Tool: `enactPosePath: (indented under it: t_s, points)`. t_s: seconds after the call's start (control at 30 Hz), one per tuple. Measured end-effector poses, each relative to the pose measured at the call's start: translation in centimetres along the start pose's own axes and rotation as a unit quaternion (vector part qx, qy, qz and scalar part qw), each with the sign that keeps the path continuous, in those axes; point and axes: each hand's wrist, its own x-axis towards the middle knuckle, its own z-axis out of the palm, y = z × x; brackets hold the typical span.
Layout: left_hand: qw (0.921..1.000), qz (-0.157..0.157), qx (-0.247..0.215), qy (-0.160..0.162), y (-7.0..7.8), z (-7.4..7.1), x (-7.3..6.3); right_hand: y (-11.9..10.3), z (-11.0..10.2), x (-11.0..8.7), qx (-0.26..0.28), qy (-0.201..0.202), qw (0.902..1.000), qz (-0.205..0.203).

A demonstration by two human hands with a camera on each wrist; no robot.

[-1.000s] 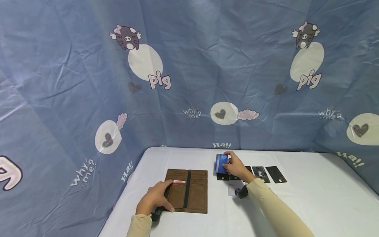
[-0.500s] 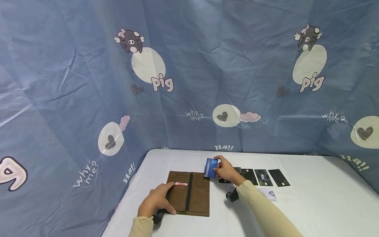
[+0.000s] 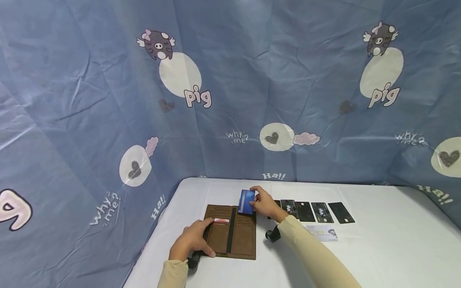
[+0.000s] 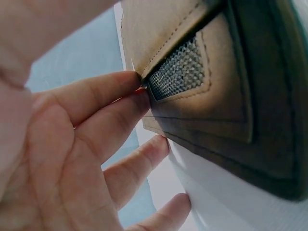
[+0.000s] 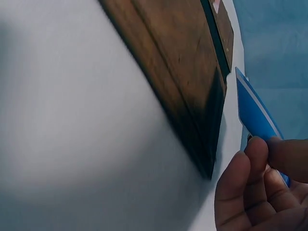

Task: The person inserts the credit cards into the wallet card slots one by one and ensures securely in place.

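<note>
A brown long wallet (image 3: 245, 240) lies spread open on the white table, a dark strap (image 3: 231, 230) down its middle. A red-and-white card (image 3: 221, 220) peeks out of a slot in its left half. My left hand (image 3: 194, 240) rests at the wallet's left side, fingers and thumb spread apart. In the left wrist view its fingertips (image 4: 144, 94) touch the wallet's edge near a mesh window (image 4: 178, 70). My right hand (image 3: 265, 205) pinches a blue bank card (image 3: 246, 202) between thumb and fingers, above the wallet's top right corner. The right wrist view shows the card (image 5: 255, 110) tilted.
Several black cards (image 3: 305, 211) stand in a row to the right of the wallet, some marked VIP and partly behind the right hand. A whitish VIP card (image 3: 323, 233) lies below them. A blue patterned curtain (image 3: 216, 120) hangs behind the table.
My right hand has carried the blue card leftward, from over the black cards to over the wallet's top right part. The left hand has stayed at the wallet.
</note>
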Motion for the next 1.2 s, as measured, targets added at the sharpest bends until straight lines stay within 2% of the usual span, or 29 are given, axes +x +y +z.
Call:
enactPosePath:
  t_s: [0.17,0.4,0.7,0.97,1.2]
  points:
    - [1.0000,0.006,-0.002,-0.006,0.3,0.0,0.2,-0.4,0.9,0.3,0.004,-0.003,1.0000,-0.001]
    - [0.9990,0.015,-0.004,-0.041,-0.4,0.1,0.3,-0.6,1.9,0.5,0.006,-0.016,0.9998,-0.009]
    - [0.9994,0.006,-0.024,-0.023,-0.8,0.5,0.3,-0.3,2.6,0.3,0.001,-0.015,0.9997,-0.020]
    - [0.9996,0.020,-0.012,-0.015,-0.6,0.2,0.2,-0.2,2.7,0.5,-0.001,-0.018,0.9997,-0.018]
    - [0.9997,0.002,-0.017,-0.020,-0.7,0.2,0.2,-0.5,3.1,0.6,0.003,-0.021,0.9995,-0.023]
